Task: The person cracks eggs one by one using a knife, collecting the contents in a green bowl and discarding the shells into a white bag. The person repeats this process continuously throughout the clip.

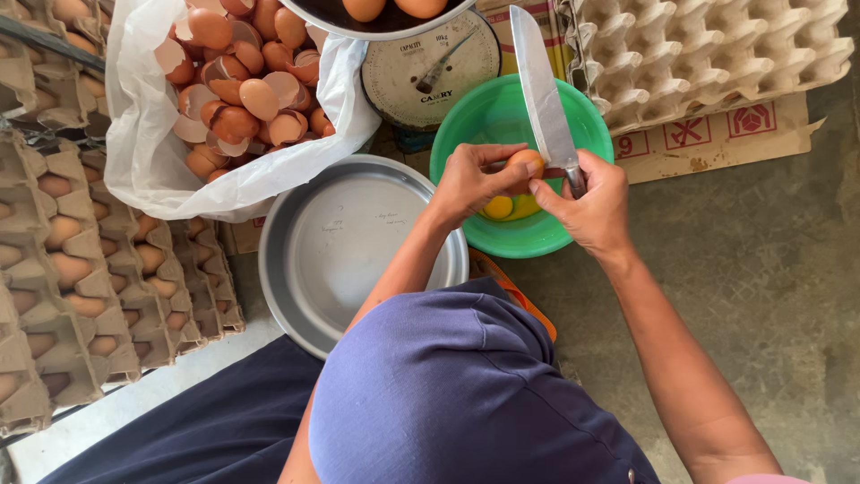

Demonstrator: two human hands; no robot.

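Looking down from the head camera, both hands meet above a green bowl (502, 125), which serves as the landmark. The left hand (470, 184) holds a brown egg (525, 162) directly over the bowl's middle, its fingers (495, 154) wrapped around the shell from the left and over the top. The right hand (593, 202) hovers over the bowl's right part, its fingers clamped on the handle of a large knife (544, 99) while the fingertips also touch the egg; the blade points up and away, crossing the bowl's far rim. Inside the bowl, just below the egg, lie yellow yolks (499, 207) in clear white. Left of the bowl and touching its rim sits a round metal pan (340, 242). Behind the bowl stands a dial scale (430, 67) carrying a dark pan with eggs (367, 9). Farther left of the bowl, beyond the metal pan, a white plastic bag (148, 152) lies open, full of broken eggshells (242, 85). At the far left, well apart from the bowl, stacked cardboard trays (81, 269) hold whole eggs. To the right and behind the bowl rests a stack of bare egg trays (708, 54) on flattened cardboard (717, 134), with a grey concrete floor (761, 269) to the bowl's right. Nearest the camera, below the bowl, a knee in blue cloth (448, 385) fills the foreground.
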